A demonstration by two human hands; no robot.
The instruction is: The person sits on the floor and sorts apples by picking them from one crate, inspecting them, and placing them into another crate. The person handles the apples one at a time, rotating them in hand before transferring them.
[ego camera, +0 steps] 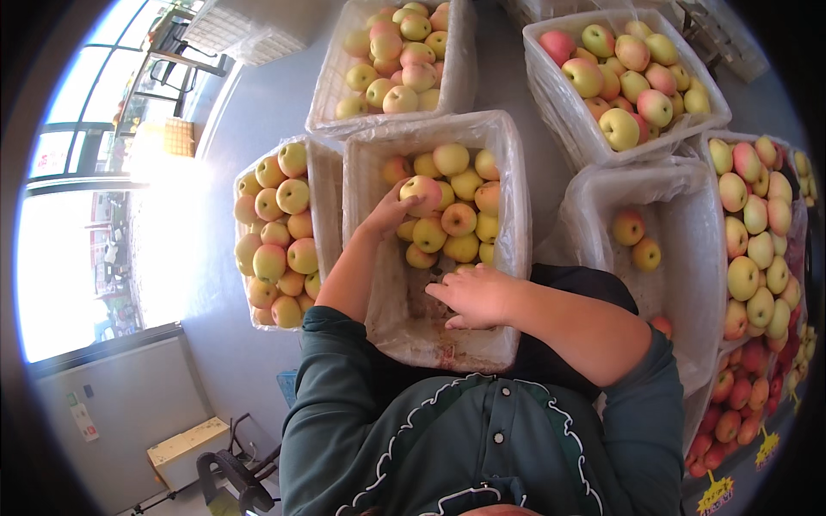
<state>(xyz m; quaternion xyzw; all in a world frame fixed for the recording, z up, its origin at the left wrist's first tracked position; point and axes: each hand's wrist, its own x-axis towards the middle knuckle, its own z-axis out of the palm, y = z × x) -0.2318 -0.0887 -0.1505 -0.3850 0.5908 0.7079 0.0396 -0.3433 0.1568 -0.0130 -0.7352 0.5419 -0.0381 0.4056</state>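
A plastic-lined crate (435,348) stands right before me, with yellow and pink apples (459,219) in its far part and a stained, bare bottom at its near end. My left hand (389,213) holds a yellow-pink apple (423,196) above the others, at the crate's left side. Over the near edge of the apples hovers my right hand (474,297), palm down, fingers somewhat spread, with no apple visible in it. Its underside is hidden, and whether it touches an apple below I cannot tell.
Full apple crates stand at the left (274,242), far side (393,64) and far right (629,84). Beside my right arm, a lined crate (684,284) holds a few apples. More apples (758,238) are heaped at the right edge. A glass door (84,258) is at the left.
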